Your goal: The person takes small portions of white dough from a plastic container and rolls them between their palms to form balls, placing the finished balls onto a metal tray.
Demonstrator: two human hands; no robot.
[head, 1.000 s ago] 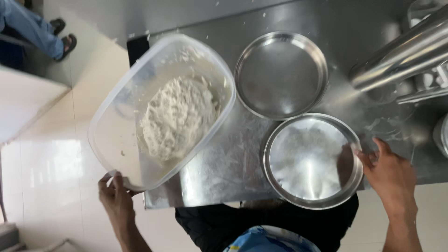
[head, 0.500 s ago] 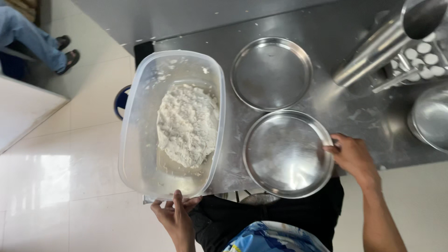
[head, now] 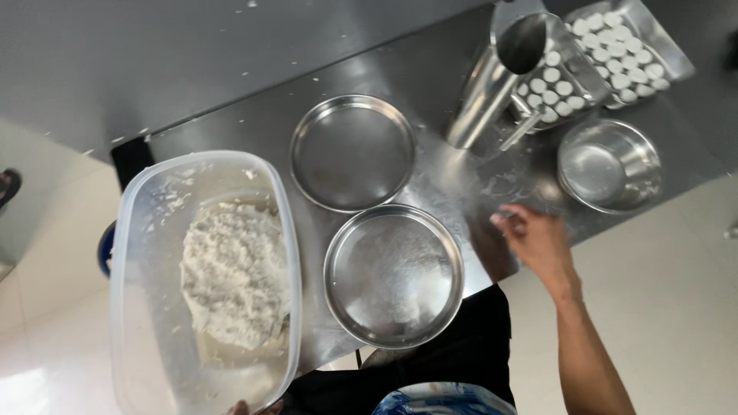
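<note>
Clear oblong plastic tub of white dough, long axis near-far, gripped near edge by barely visible left hand; right hand loose, empty, well apart.

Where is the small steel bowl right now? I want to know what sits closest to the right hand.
In the head view the small steel bowl stands on the steel table at the right, just beyond the right hand and below the tray of white pieces.

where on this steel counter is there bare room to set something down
Bare steel table runs along the far edge behind the far round steel plate. A smaller floury patch lies between the tall steel jug, the steel bowl and the right hand. The near left is crowded: the clear plastic tub of white dough sits beside the near round steel plate.
</note>
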